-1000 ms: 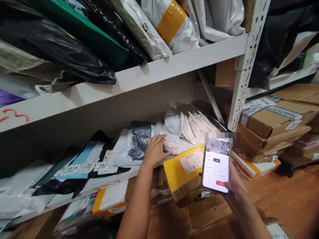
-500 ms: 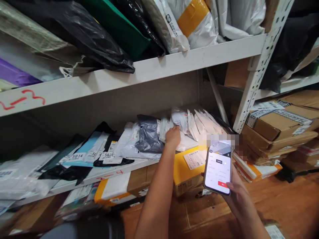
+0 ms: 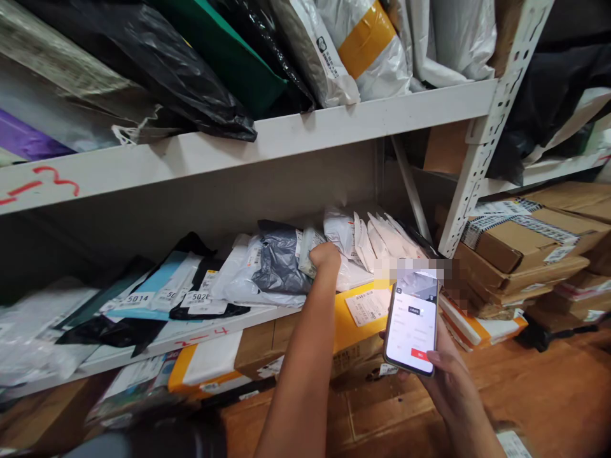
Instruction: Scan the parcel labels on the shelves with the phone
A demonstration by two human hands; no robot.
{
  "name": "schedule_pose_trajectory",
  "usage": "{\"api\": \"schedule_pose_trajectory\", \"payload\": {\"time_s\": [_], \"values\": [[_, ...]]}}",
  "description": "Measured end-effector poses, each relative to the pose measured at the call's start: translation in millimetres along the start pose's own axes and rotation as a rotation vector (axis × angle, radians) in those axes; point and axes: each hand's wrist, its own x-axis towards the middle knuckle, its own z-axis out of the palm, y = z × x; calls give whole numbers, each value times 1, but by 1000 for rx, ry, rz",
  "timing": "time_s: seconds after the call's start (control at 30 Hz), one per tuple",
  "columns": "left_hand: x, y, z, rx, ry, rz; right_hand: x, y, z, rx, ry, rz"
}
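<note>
My left hand (image 3: 326, 256) reaches onto the lower shelf, its fingers curled around the edge of a pale grey-green parcel (image 3: 308, 247). The fingertips are partly hidden. Left of that parcel leans a dark grey mailing bag (image 3: 280, 257); to the right are a white bag (image 3: 338, 230) and several pale pink mailers (image 3: 377, 238). Down at the right, my right hand (image 3: 446, 369) is closed around a smartphone (image 3: 410, 331). The phone's screen is lit and the thumb lies near its red button. The text on the screen is too small to read.
A white shelf beam (image 3: 296, 130) runs above my left hand, with stuffed mailing bags over it. Below the lower shelf are a yellow-and-brown box (image 3: 341, 321) and other cartons. Stacked cardboard boxes (image 3: 529, 238) stand right of the perforated upright (image 3: 470, 184).
My left hand has shifted slightly left and closed on the grey-green parcel, which tilts a little. The phone stays in my right hand. The whole view has moved slightly.
</note>
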Motion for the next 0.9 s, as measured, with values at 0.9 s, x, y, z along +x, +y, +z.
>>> {"api": "schedule_pose_trajectory", "payload": {"time_s": [0.9], "values": [[-34,-80,5,-193,577,122,22,31,12,-36,-91,95]]}}
